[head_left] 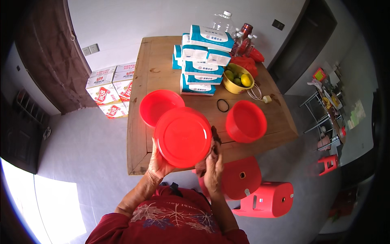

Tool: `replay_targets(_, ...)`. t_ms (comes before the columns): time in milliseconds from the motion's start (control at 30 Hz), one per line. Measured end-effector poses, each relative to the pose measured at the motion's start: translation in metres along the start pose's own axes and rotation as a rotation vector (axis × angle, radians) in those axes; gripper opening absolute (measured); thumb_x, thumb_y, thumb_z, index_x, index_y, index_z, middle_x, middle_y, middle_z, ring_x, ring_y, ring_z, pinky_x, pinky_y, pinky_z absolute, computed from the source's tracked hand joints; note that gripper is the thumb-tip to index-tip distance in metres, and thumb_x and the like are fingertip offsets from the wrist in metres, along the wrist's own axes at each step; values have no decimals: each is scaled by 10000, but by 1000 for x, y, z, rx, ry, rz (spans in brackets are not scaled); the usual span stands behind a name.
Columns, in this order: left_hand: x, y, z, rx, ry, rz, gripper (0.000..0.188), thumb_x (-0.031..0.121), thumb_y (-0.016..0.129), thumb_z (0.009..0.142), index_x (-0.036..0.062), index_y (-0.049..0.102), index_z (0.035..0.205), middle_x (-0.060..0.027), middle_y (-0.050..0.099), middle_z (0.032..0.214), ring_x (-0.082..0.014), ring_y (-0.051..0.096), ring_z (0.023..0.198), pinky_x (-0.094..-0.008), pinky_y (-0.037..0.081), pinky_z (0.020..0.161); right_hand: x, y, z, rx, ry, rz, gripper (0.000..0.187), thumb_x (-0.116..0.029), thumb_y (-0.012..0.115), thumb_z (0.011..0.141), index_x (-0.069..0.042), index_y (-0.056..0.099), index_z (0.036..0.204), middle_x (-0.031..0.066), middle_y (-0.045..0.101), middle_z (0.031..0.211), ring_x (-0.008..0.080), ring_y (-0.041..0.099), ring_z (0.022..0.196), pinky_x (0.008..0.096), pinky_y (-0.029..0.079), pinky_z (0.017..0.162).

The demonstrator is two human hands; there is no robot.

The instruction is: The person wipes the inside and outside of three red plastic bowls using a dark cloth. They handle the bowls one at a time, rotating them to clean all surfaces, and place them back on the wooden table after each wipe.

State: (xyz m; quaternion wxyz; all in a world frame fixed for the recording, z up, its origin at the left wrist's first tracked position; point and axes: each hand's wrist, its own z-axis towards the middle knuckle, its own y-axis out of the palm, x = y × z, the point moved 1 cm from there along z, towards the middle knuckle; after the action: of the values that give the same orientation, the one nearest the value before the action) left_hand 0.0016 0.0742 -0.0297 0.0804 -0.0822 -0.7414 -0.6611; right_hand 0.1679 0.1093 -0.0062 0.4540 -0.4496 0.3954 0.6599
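A red plastic basin (183, 138) is held up over the table's near edge, its round underside facing me. My left hand (159, 162) grips its lower left rim. On the right side, my right hand (213, 167) is closed on a dark brown cloth (215, 140) pressed against the basin's edge. Another red basin (156, 101) stands behind it to the left, partly covered by the held one. A third red basin (246, 122) rests on the table to the right, its opening tilted toward me.
On the wooden table (156, 51) are stacked tissue packs (202, 67), a yellow bowl (235, 86) of fruit, a black band (222, 105), a white cable (256, 93) and bottles (243, 44). Red stools (268, 199) stand by the near right edge. Cartons (106, 91) are on the floor at left.
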Motion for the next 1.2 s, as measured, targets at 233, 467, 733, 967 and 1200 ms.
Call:
replay_targets(233, 3, 1, 2, -30, 34, -9, 800, 681, 452, 792, 171, 322, 1393, -69, 351, 1426, -272, 345, 1297, -538, 292, 1054, -4, 5, 20, 5, -267, -502, 410, -165, 378, 972, 16, 345, 1338, 168, 384, 1350, 220, 504, 1083, 319, 432, 894)
replay_targets(467, 8, 8, 6, -5, 93, -18, 835, 694, 458, 782, 163, 297, 1407, -87, 317, 1445, -276, 339, 1304, -504, 294, 1066, 8, 34, -17, -43, -495, -438, 449, -59, 426, 943, 36, 303, 1364, 206, 208, 1430, 201, 511, 832, 243, 461, 591)
replay_targets(733, 7, 7, 0, -88, 32, -36, 809, 649, 484, 786, 151, 312, 1399, -62, 351, 1429, -241, 345, 1306, -482, 283, 1080, -22, 12, 1, 48, -472, -584, 448, -221, 382, 983, 62, 353, 1330, 262, 351, 1357, 329, 439, 1155, 389, 406, 889)
replay_targets(967, 10, 1, -2, -99, 26, -39, 793, 636, 471, 804, 142, 304, 1402, -72, 351, 1429, -243, 343, 1307, -483, 281, 1080, -52, 23, 11, 24, -456, -650, 360, -140, 419, 955, 45, 464, 1261, 216, 411, 1324, 361, 396, 1242, 433, 358, 1012)
replay_targets(1200, 13, 3, -5, -122, 36, 8, 804, 636, 475, 802, 140, 292, 1407, -73, 338, 1437, -252, 332, 1314, -483, 275, 1079, -77, 36, 19, -171, -646, -1125, 380, 60, 546, 809, 30, 541, 1189, 191, 473, 1257, 376, 457, 1176, 449, 426, 933)
